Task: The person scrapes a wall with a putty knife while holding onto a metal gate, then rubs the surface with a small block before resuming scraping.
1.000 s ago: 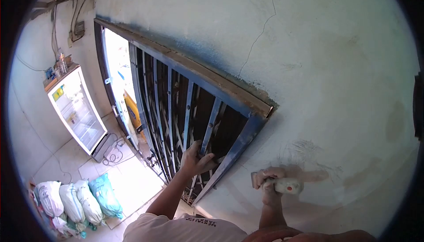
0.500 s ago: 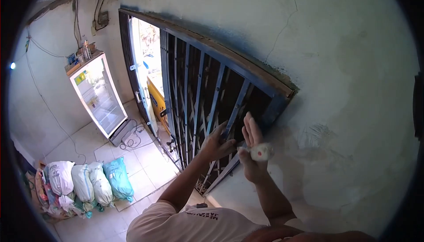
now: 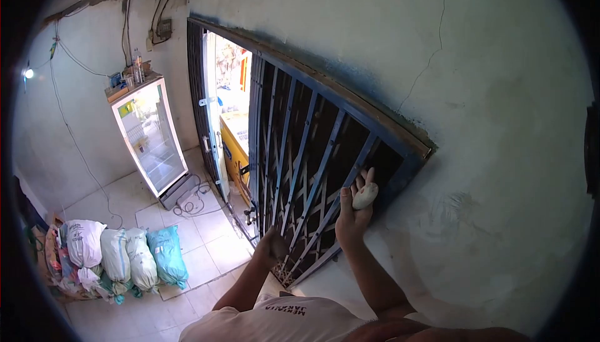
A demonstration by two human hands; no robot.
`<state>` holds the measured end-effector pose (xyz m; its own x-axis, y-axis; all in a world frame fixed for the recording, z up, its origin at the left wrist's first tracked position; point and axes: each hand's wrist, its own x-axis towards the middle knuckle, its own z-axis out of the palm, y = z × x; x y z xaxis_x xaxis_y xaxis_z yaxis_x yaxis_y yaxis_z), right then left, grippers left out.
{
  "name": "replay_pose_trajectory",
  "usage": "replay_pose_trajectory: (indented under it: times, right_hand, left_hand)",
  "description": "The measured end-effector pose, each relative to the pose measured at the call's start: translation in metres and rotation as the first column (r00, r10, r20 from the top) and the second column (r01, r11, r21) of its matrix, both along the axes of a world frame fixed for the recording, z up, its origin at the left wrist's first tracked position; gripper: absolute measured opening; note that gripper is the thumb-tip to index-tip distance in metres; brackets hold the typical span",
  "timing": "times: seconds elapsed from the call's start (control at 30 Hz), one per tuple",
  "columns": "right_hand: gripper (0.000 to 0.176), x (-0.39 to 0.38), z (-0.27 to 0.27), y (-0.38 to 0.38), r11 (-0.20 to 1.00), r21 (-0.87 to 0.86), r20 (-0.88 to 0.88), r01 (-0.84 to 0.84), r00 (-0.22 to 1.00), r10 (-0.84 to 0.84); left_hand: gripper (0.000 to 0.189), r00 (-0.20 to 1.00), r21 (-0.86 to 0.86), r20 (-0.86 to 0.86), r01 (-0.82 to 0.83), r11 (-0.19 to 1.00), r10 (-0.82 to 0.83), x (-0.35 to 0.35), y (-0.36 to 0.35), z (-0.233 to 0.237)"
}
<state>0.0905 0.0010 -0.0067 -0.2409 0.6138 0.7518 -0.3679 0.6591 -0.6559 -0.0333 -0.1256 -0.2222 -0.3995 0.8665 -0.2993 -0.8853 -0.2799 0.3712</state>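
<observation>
My right hand (image 3: 353,218) is raised in front of the folding metal gate (image 3: 309,154), its fingers partly stretched. It holds a whitish, rounded object (image 3: 365,196), whose kind I cannot make out, against the fingers beside the thumb. Lower and to the left, my left hand (image 3: 270,248) hangs before the gate's bottom part. It seems to hold nothing, and its thumb stands apart from fingers partly lost in shadow. The two hands do not touch.
Tied sacks (image 3: 115,254) stand on the tiled floor at the left. A glass-door display fridge (image 3: 150,139) with bottles on top stands near the back wall, a cable (image 3: 194,201) beside it. Through the gap beside the gate shows a yellow chest (image 3: 234,154).
My left hand has dropped down and left, away from the right one. My right hand has shifted slightly, and the whitish object now sits higher, nearer the fingers. The view has shifted a little.
</observation>
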Motion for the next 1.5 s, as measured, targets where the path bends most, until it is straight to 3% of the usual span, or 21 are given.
replay_pose_trajectory:
  times: [0.07,0.17,0.2,0.23,0.3,0.37,0.43,0.5,0.57,0.6,0.63,0.7,0.77,0.83,0.9,0.97,1.03,1.1,1.2,1.3,1.5]
  right_hand:
    - [0.056,-0.004,-0.01,0.002,0.999,-0.044,0.045,0.012,0.999,-0.01]
    - [0.051,-0.007,-0.01,-0.001,0.999,-0.047,0.051,0.028,0.998,-0.026]
    - [0.05,-0.005,-0.006,-0.003,0.998,-0.065,0.038,0.012,0.999,-0.01]
    - [0.048,-0.004,-0.003,-0.004,0.996,-0.084,0.023,-0.003,1.0,0.005]
    - [0.048,-0.002,-0.01,0.008,0.994,-0.107,0.074,-0.02,0.997,0.028]
    - [0.048,-0.001,-0.013,0.011,0.991,-0.122,0.083,-0.051,0.995,0.061]
    - [0.048,-0.001,-0.012,0.01,0.988,-0.127,0.044,-0.092,0.994,0.098]
    - [0.047,-0.002,-0.016,0.012,0.995,-0.093,0.057,-0.044,0.997,0.049]
    - [0.047,-0.002,-0.017,0.013,0.997,-0.077,0.073,-0.021,0.997,0.026]
    - [0.048,-0.001,-0.016,0.013,0.997,-0.075,0.087,-0.024,0.996,0.031]
    - [0.048,0.0,-0.016,0.013,0.997,-0.073,0.105,-0.026,0.994,0.034]
    - [0.05,0.0,-0.016,0.013,0.997,-0.076,0.137,-0.012,0.99,0.022]
    - [0.05,0.002,-0.016,0.014,0.997,-0.077,0.148,-0.005,0.989,0.017]
    - [0.051,0.001,-0.017,0.013,0.997,-0.077,0.131,-0.012,0.991,0.022]
    - [0.051,-0.002,-0.024,0.019,0.999,-0.029,0.099,-0.021,0.995,0.023]
    - [0.051,-0.002,-0.029,0.022,1.0,0.006,0.105,-0.016,0.994,0.016]
    - [0.052,0.0,-0.031,0.024,1.0,0.024,0.136,0.008,0.991,-0.011]
    - [0.052,0.002,-0.021,0.017,1.0,0.012,0.139,-0.014,0.99,0.012]
    - [0.052,0.003,-0.02,0.015,0.999,0.04,0.135,-0.01,0.991,0.004]
    - [0.052,0.002,-0.026,0.019,0.998,0.057,0.155,0.024,0.987,-0.032]
    - [0.052,0.0,-0.024,0.019,0.992,0.104,0.171,0.072,0.981,-0.089]
  left_hand:
    - [0.022,0.998,-0.039,0.033,-0.043,0.998,0.044,-0.017,-0.001,-0.036]
    - [0.02,0.992,0.129,-0.02,-0.123,0.984,0.127,-0.03,-0.01,0.009]
    - [0.02,0.99,0.261,-0.08,-0.093,0.961,0.118,-0.04,-0.012,0.021]
    - [0.019,0.982,0.307,-0.143,-0.074,0.949,0.123,-0.049,-0.012,0.043]
    - [0.022,0.944,0.234,-0.231,-0.183,0.955,0.237,-0.066,-0.009,0.09]
    - [0.025,0.864,0.397,-0.39,-0.155,0.905,0.319,-0.09,-0.006,0.134]
    - [0.023,0.754,0.339,-0.445,-0.358,0.87,0.483,-0.084,-0.007,0.21]
    - [0.022,0.64,0.394,-0.501,-0.431,0.812,0.583,-0.085,0.001,0.264]
    - [0.022,0.288,0.48,-0.714,-0.461,0.747,0.637,-0.09,0.018,0.307]
    - [0.023,0.077,0.565,-0.741,-0.467,0.68,0.667,-0.083,0.026,0.335]
    - [0.024,-0.135,0.648,-0.729,-0.452,0.613,0.671,-0.073,0.036,0.363]
    - [0.022,-0.44,0.791,-0.611,-0.354,0.498,0.658,-0.068,0.061,0.411]
    - [0.018,-0.286,0.847,-0.532,-0.185,0.499,0.797,-0.042,0.085,0.461]
    - [0.019,-0.558,0.975,-0.178,0.015,0.224,0.811,-0.033,0.125,0.514]
    - [0.018,-0.637,0.99,-0.11,-0.002,0.142,0.763,-0.002,0.147,0.559]
    - [0.022,-0.708,0.996,0.054,0.093,0.017,0.704,0.033,0.175,0.59]
    - [0.027,-0.62,0.951,0.005,0.245,0.187,0.785,0.076,0.195,0.6]
    - [0.045,-0.788,0.878,0.009,0.3,0.372,0.616,0.12,0.179,0.583]
    - [0.06,-0.698,0.916,0.155,0.366,0.162,0.699,0.147,0.188,0.55]
    - [0.071,-0.589,0.816,0.161,0.531,0.229,0.792,0.132,0.197,0.554]
    - [0.07,-0.652,0.813,0.274,0.55,0.192,0.707,0.085,0.21,0.594]
